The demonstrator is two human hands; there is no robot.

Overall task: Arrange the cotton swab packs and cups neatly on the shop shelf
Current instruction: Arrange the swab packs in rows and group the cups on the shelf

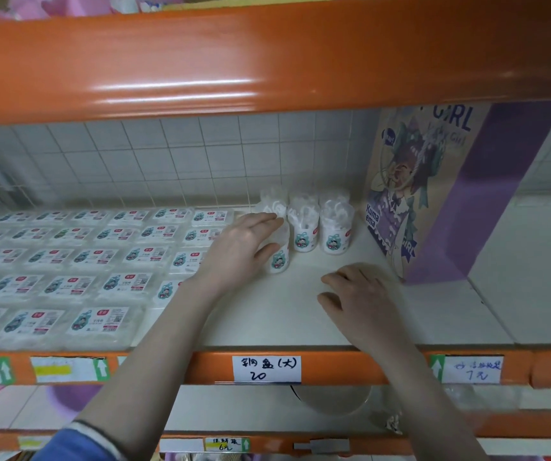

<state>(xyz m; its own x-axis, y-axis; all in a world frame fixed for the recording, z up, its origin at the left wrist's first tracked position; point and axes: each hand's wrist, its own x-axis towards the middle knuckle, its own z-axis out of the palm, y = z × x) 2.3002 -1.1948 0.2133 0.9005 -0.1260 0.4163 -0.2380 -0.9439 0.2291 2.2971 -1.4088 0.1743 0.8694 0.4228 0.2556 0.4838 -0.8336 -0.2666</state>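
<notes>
- While the left hand (244,247) gripped the cup (279,251) at 12 o'clock, it looked light and tippy; hold its sides.
- Right hand (360,294) lay relaxed, holding nothing, on the shelf (267,321).

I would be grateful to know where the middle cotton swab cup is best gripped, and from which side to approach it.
Grip the middle cup around its round side wall, probably from the front. It stands upright, other cups flank it closely on both sides, and the shelf beam overhead limits reaching from above. The left hand already takes the nearer cup that way.
</notes>
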